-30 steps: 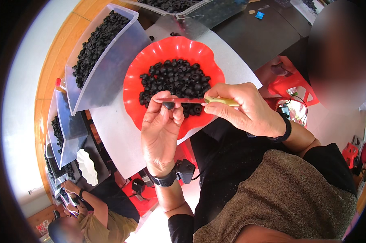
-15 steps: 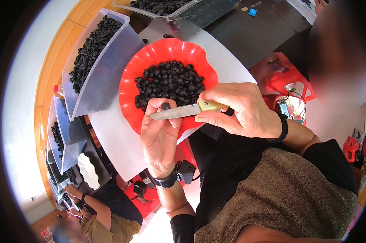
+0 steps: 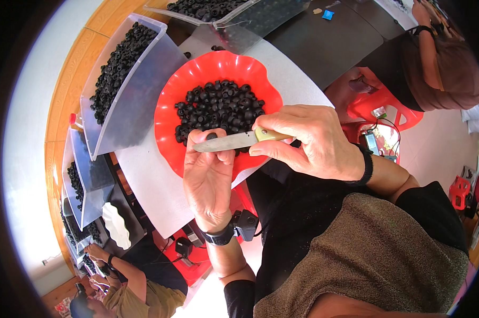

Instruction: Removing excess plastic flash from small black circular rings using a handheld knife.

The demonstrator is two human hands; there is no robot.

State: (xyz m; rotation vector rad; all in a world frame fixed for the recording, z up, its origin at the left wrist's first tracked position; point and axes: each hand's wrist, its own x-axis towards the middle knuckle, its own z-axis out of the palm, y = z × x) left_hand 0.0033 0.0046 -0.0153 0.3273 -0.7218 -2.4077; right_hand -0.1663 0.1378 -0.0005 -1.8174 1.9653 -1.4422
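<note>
My left hand (image 3: pixel 207 180), palm up, pinches a small black rubber-like part (image 3: pixel 211 136) between its thumb and fingers. My right hand (image 3: pixel 308 140) is closed round the pale green-yellow handle of a knife (image 3: pixel 226 142). The blade points left and lies across the left fingertips, next to the black part; whether its edge touches the part I cannot tell. Just beyond both hands, a red scalloped bowl (image 3: pixel 168 90) holds a pile of small black parts (image 3: pixel 218 106). The left hand hides part of the bowl's near rim.
The bowl stands on a white board (image 3: pixel 298 74). A clear plastic bin (image 3: pixel 144 100) full of black parts is at the left, another bin (image 3: pixel 245 21) at the back. Two other people (image 3: pixel 144 289) (image 3: pixel 441 69) sit at lower left and upper right. A red stool (image 3: pixel 388 108) stands at the right.
My hands, the knife and the black part have shifted very slightly left. The person at the upper right has leaned away, uncovering an arm and torso.
</note>
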